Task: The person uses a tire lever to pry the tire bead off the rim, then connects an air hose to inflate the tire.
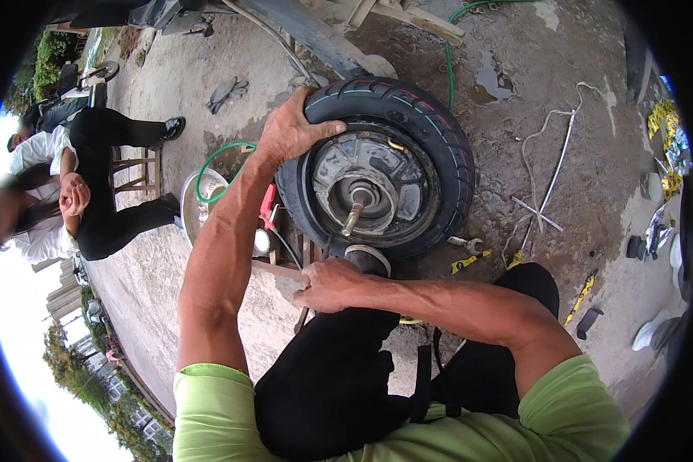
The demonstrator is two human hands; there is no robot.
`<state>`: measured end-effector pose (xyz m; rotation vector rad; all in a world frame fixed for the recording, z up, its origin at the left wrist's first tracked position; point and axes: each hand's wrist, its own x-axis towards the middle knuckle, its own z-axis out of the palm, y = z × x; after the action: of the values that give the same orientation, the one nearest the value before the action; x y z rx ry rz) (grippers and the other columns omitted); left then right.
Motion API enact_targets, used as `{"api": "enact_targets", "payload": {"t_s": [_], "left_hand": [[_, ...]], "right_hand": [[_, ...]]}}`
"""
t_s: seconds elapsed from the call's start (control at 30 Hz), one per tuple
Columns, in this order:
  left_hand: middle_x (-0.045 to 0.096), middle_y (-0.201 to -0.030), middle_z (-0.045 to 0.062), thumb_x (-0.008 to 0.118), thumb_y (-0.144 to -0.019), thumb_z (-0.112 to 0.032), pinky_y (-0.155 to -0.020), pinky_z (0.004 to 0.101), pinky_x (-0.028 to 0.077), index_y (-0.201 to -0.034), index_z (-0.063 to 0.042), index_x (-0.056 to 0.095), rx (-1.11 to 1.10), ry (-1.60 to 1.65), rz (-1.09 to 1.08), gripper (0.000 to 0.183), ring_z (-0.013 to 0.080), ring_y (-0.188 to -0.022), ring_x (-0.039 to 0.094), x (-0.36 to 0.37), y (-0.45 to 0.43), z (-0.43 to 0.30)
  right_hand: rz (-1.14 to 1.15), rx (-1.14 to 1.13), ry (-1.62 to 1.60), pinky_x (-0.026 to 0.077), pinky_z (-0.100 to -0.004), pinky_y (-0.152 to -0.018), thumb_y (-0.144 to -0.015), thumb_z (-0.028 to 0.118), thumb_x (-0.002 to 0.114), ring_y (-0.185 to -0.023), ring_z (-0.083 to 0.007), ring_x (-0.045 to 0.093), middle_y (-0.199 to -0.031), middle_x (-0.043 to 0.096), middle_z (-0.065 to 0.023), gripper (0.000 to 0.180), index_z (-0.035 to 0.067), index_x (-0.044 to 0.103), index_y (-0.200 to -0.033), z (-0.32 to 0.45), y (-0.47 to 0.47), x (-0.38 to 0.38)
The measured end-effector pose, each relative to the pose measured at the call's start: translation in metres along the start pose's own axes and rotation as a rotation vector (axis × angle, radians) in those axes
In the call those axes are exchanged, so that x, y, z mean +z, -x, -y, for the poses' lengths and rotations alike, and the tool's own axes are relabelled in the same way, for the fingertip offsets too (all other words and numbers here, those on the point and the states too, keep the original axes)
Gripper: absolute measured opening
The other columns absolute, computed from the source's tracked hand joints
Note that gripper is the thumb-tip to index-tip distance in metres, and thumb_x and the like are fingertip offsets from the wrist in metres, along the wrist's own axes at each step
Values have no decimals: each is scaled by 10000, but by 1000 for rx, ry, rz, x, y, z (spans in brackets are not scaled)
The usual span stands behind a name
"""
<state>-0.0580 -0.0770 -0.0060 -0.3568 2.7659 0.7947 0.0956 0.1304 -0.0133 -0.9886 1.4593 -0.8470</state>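
In front of me is a scooter hub-motor wheel with a black tyre (447, 124), its sidewall side facing up. A worn metal hub (352, 151) with a protruding axle (353, 219) fills its middle, and a brass valve stem (396, 145) shows near the rim. My left hand (291, 130) grips the tyre's upper left, thumb on the sidewall and fingers over the tread. Below the wheel, my right hand (332, 286) is closed around a dark metal bar (302, 319), whose upper part reaches the tyre's lower edge. Beside that hand is a dark cylindrical object (369, 263) with a pale rim.
A metal basin (190, 211), a green hose (208, 199) and a red-handled air gun (267, 207) lie left. A wrench (468, 243) and pale strips (557, 164) lie right. Gloves (227, 93) are on the concrete. A seated person (101, 179) is at left.
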Motion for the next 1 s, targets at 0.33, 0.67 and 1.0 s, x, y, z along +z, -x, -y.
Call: {"api": "enact_targets", "payload": {"t_s": [0.33, 0.67, 1.0], "left_hand": [[752, -1316, 232, 942, -694, -677, -1110, 468, 527, -1483, -37, 610, 11, -5, -17, 1069, 386, -1281, 703, -2, -2, 5], [761, -1287, 241, 939, -703, -677, -1088, 477, 537, -1456, -52, 640, 41, -24, -62, 1023, 400, -1244, 717, 0, -3, 13], [762, -1287, 227, 980, -725, -585, -1078, 437, 546, -1458, 3, 621, 88, 51, -8, 1006, 351, -1232, 724, 4, -10, 15]], "right_hand": [[14, 366, -1423, 363, -200, -463, -981, 39, 580, -571, -39, 421, -875, 546, 15, 313, 23, 609, -1293, -52, 87, -33], [174, 120, -304, 562, -457, -790, -1024, 172, 583, -758, -315, 718, -840, 718, -140, 668, 57, 385, -1652, 28, 248, -100], [-423, 89, 76, 579, -502, -930, -983, 187, 621, -1027, -421, 768, -1062, 770, -293, 420, -86, 711, -1290, -61, 161, -166]]}}
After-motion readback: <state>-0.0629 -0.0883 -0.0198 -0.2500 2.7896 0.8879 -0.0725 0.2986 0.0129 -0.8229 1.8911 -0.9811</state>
